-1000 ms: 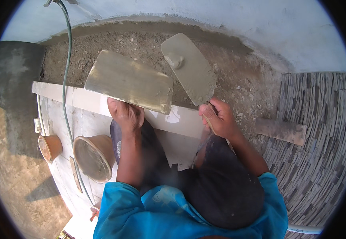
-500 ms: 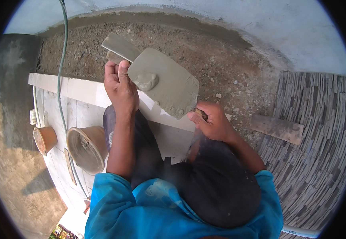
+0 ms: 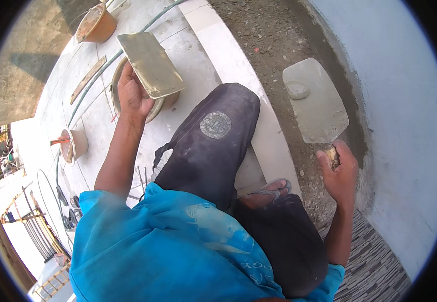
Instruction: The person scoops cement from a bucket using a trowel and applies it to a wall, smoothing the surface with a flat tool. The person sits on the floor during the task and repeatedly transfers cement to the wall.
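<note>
My left hand (image 3: pixel 134 95) is closed round a flat rectangular plastering trowel (image 3: pixel 152 64), its face smeared with grey mortar. The plate hangs over a large round bucket (image 3: pixel 170 102) and hides most of its opening. Out to the right, my right hand (image 3: pixel 341 173) grips the wooden handle of a broad-bladed trowel (image 3: pixel 324 113). That blade is held above the strip of rough dirt (image 3: pixel 251 38) beside the wall, and a small lump of mortar (image 3: pixel 297 90) rests near its far end.
An orange bucket (image 3: pixel 98 25) and a smaller pale bucket (image 3: pixel 79 143) stand on the white tiles at left. A green hose (image 3: pixel 100 70) runs past a thin wooden strip (image 3: pixel 88 80). A pale ledge (image 3: pixel 233 60) borders the dirt; the white wall (image 3: pixel 389 85) rises at right.
The view has turned leftward. My hands have moved apart: the plastering trowel is now over the large bucket, while the broad-bladed trowel with its mortar is near the wall.
</note>
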The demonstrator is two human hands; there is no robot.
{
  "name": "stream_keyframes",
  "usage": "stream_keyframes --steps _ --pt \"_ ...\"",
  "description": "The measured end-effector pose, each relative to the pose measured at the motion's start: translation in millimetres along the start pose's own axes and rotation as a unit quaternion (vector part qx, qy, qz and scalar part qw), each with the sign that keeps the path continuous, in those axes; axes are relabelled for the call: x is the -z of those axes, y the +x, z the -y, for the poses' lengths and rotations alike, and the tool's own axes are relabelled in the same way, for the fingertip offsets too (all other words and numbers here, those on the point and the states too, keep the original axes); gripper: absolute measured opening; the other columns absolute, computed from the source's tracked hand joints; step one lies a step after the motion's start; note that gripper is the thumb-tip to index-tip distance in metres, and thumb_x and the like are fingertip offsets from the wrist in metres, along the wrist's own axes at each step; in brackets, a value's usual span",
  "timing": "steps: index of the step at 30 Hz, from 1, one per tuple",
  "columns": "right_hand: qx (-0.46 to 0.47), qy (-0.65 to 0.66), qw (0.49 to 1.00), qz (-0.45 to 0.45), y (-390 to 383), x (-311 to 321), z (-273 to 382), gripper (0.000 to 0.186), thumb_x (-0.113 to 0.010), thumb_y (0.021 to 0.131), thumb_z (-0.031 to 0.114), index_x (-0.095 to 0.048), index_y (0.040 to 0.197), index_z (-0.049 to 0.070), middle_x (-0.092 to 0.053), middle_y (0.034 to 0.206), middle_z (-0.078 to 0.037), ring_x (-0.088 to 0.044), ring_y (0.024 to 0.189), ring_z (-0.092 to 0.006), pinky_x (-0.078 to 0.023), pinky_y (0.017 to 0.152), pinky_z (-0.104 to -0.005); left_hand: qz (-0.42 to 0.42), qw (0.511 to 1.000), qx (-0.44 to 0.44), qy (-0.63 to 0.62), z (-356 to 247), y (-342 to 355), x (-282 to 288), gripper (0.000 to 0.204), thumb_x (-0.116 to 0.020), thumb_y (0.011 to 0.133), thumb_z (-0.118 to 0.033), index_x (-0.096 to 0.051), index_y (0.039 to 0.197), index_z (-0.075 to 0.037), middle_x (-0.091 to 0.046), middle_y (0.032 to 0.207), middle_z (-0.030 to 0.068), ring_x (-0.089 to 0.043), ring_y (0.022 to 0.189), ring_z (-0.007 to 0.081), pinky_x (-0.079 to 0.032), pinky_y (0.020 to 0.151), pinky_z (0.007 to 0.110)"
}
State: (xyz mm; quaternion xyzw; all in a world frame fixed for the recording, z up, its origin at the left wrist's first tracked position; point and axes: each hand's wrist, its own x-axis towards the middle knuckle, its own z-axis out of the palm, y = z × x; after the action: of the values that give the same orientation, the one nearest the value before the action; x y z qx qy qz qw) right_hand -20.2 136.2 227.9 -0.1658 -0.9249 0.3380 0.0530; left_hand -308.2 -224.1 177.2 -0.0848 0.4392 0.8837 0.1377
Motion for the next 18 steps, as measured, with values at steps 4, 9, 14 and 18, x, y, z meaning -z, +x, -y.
stream_keyframes --steps 4,9,14,18 --pt "0.185 -0.066 0.973 0.118 90 -27 76 0.032 -0.07 0.091 0.021 -0.065 0.117 0.003 -0.067 0.102 -0.015 -0.066 0.088 -0.0353 -0.052 0.074 -0.042 0.013 0.988 -0.12 -0.092 -85 -24 141 0.038 -0.035 0.106 -0.024 -0.055 0.131 -0.004 -0.064 0.122 0.0137 -0.065 0.109 0.0297 -0.056 0.094 0.047" --pt "0.356 -0.241 0.895 0.118 194 -116 172 0.021 -0.068 0.09 0.023 -0.069 0.11 0.015 -0.066 0.091 -0.004 -0.068 0.087 -0.0232 -0.054 0.072 -0.0395 -0.274 0.945 -0.172 0.044 -72 -48 211 0.035 -0.038 0.104 -0.026 -0.058 0.127 -0.009 -0.065 0.122 0.0116 -0.066 0.105 0.0275 -0.056 0.092 0.048" --pt "0.468 -0.363 0.791 0.153 246 -247 249 0.01 -0.069 0.084 0.018 -0.074 0.092 0.015 -0.067 0.084 -0.001 -0.071 0.077 -0.0212 -0.053 0.062 -0.04 -0.311 0.941 -0.078 -0.105 -48 -53 244 0.036 -0.05 0.099 -0.029 -0.057 0.132 -0.017 -0.063 0.132 0.0039 -0.059 0.123 0.0232 -0.048 0.103 0.042" --pt "0.46 -0.454 0.716 0.264 236 -332 272 0.01 -0.067 0.084 0.017 -0.076 0.086 0.017 -0.068 0.083 -0.001 -0.071 0.079 -0.0194 -0.051 0.063 -0.0439 -0.192 0.97 -0.062 -0.135 -29 -61 289 0.038 -0.053 0.1 -0.028 -0.057 0.134 -0.013 -0.063 0.133 0.0019 -0.058 0.123 0.0161 -0.045 0.106 0.032"
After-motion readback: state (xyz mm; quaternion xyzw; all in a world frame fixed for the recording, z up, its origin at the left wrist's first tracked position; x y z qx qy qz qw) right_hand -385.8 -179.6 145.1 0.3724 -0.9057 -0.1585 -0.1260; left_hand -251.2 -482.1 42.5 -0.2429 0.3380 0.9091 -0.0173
